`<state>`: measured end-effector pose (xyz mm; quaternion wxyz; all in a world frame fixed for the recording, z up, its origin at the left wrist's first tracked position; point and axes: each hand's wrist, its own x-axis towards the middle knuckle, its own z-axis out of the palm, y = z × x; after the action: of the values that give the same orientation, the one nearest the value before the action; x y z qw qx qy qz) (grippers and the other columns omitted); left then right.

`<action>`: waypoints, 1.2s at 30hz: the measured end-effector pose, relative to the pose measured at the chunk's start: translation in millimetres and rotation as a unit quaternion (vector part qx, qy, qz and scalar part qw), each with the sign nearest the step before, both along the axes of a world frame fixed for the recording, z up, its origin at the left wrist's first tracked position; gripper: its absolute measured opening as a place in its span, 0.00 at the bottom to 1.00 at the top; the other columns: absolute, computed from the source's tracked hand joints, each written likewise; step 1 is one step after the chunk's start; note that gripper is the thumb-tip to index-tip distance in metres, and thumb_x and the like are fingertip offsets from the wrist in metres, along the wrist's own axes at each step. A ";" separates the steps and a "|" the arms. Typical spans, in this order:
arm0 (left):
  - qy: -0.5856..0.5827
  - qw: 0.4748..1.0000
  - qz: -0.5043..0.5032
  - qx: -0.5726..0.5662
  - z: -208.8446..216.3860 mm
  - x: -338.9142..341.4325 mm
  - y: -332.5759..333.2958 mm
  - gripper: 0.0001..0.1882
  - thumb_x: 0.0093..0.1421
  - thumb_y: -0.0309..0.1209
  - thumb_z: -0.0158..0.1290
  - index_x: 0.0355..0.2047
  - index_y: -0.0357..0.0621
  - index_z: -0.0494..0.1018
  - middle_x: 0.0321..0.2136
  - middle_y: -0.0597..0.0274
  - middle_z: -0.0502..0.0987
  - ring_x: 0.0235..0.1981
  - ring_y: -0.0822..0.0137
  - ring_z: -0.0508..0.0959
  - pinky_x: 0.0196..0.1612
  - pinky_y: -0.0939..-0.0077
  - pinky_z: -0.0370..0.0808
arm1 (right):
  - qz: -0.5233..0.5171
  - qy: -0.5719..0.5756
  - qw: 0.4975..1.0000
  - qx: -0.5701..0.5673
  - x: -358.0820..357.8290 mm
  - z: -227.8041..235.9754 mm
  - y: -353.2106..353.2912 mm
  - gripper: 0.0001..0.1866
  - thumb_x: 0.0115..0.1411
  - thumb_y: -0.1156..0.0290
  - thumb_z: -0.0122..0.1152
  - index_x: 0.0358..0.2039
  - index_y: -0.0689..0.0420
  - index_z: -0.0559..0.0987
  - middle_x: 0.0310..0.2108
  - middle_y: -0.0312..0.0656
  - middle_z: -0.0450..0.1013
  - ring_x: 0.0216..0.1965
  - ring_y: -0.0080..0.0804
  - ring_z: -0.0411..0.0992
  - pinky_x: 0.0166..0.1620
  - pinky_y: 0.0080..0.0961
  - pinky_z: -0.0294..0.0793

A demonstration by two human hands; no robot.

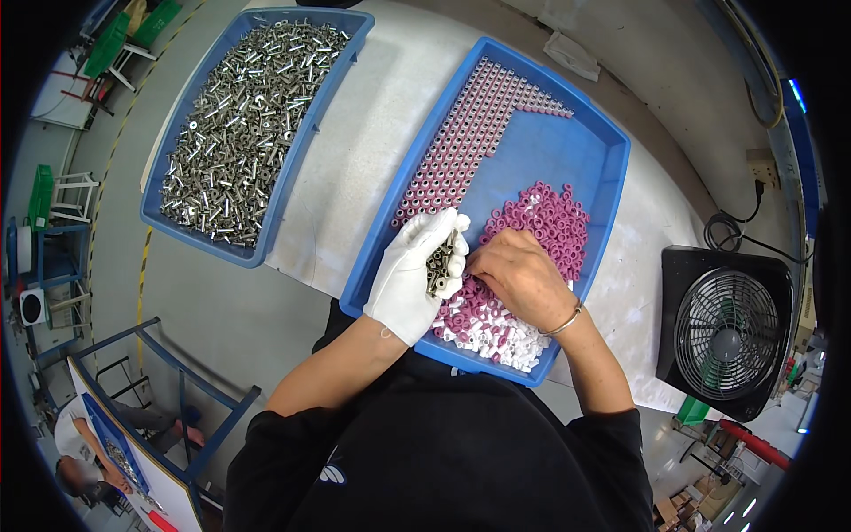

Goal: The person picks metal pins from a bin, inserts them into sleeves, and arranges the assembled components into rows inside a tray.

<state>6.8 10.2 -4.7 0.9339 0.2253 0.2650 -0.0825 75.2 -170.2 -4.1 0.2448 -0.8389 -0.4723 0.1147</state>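
My left hand (414,270), in a white glove, curls around a handful of small metal sleeves (439,268). It is over the near left part of a blue tray (541,151). Right beside it, my bare right hand (521,277) has its fingers drawn together at the palmful of metal; whatever is between the fingertips is hidden. Below the right hand lie loose purple rings (554,222) in a heap, and nearer to me white plastic pieces (510,344) mixed with purple ones. Upright assembled pieces (456,142) stand in tight rows along the tray's left and far side.
On the left, a second blue tray (306,142) is heaped with metal pins (248,115). A black fan (727,332) stands to the right, its cable (740,226) beyond it. A white cloth (572,56) lies behind the tray. Another person (80,452) sits at the lower left.
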 end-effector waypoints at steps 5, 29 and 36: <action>0.008 1.000 0.001 0.009 2.8 -0.3 -2.4 0.09 0.72 0.34 0.50 0.42 0.42 0.75 0.27 0.65 0.75 0.20 0.79 0.72 0.18 0.87 0.64 | 0.013 -0.039 0.999 0.007 0.9 -5.8 2.2 0.05 0.54 0.78 0.66 0.32 0.55 0.80 0.35 0.35 0.77 0.39 0.33 0.72 0.50 0.27 0.70; 0.009 0.999 -0.026 0.024 -4.3 -3.6 -0.6 0.08 0.71 0.31 0.51 0.44 0.41 0.74 0.32 0.62 0.76 0.27 0.77 0.75 0.23 0.86 0.68 | -0.086 -0.012 0.973 0.214 -8.1 28.4 13.1 0.09 0.49 0.79 0.69 0.30 0.57 0.79 0.35 0.36 0.78 0.36 0.31 0.72 0.45 0.25 0.71; 0.023 0.990 0.025 0.135 -2.7 1.4 -23.9 0.08 0.68 0.35 0.55 0.39 0.44 0.74 0.26 0.66 0.74 0.20 0.80 0.71 0.17 0.87 0.62 | -0.055 -0.112 0.961 0.246 -8.3 33.8 30.2 0.09 0.49 0.81 0.70 0.31 0.57 0.79 0.35 0.36 0.79 0.35 0.32 0.73 0.42 0.27 0.73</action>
<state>8.2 -13.7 -7.5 0.8904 0.3407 0.3006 -0.0281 66.9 -139.9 29.8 0.3953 -0.7851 -0.4631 -0.1132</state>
